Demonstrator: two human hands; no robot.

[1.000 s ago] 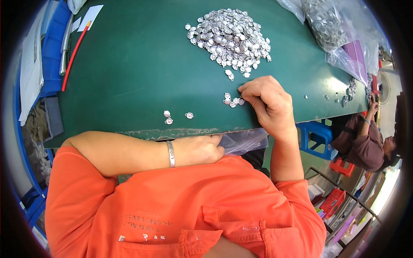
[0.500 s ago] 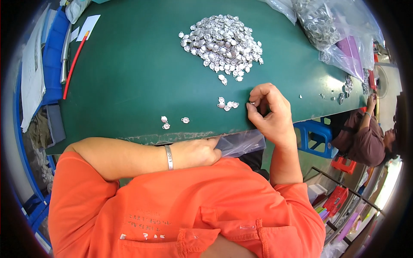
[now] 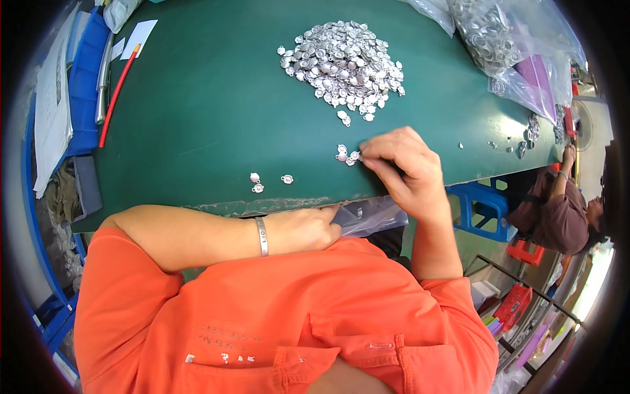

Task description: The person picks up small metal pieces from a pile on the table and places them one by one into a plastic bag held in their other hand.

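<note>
while the right hand [image 3: 410, 167] pinches a small silver piece [image 3: 356, 156], grip narrow, left hand [image 3: 305, 230] curled, grip unclear

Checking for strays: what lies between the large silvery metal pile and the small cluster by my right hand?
The head view shows a few loose silvery looped metal pieces, nearer the pile.
</note>
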